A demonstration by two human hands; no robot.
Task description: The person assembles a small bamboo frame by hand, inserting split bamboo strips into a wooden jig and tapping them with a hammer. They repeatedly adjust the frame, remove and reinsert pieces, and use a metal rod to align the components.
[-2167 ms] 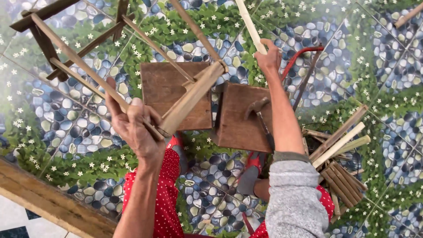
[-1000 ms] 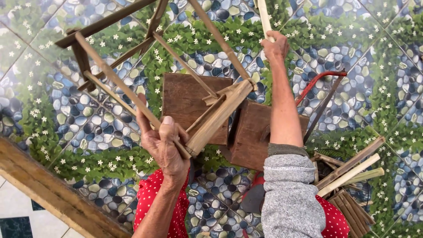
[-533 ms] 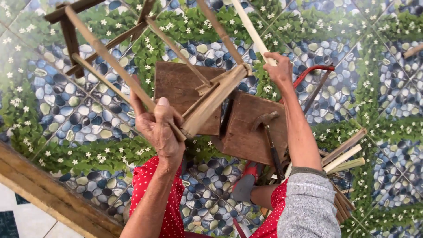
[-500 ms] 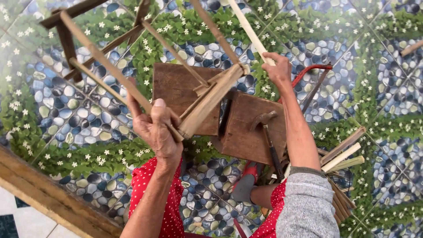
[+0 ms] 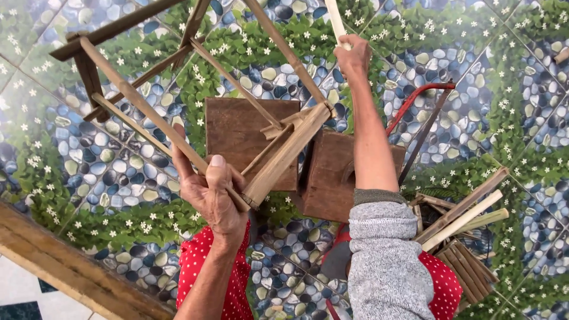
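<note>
Head view, one entry. Item: wooden frame (image 5: pixel 178 106), an open lattice of thin slats joined at corners, held tilted above the patterned pebble-and-leaf floor (image 5: pixel 71 178). Left hand (image 5: pixel 213 195), at about 7 o'clock from picture centre, has its fingers wrapped closed round the near end of a long frame slat, thumb laid on top; that slat's long axis runs from the hand up toward 10 o'clock. A broader flat bar (image 5: pixel 284 154) meets the grip from 1 o'clock, so the frame's near corner sits in this hand. Right hand (image 5: pixel 352 56), at 12 o'clock with the arm stretched out, is closed round a pale wooden stick (image 5: pixel 335 21) whose long axis points on toward 12 o'clock and leaves the picture; its lower end is hidden in the fist. The stick lies just beside the frame's far slat (image 5: pixel 284 53), at 3 o'clock from it; contact cannot be told. The right hand is the nearer to that far slat, the left to the near corner. Beneath: two brown wooden blocks (image 5: pixel 249 136) side by side. At 4 o'clock: a bundle of spare sticks (image 5: pixel 462 225). A red-handled tool (image 5: pixel 415 101) lies at 2 o'clock.
</note>
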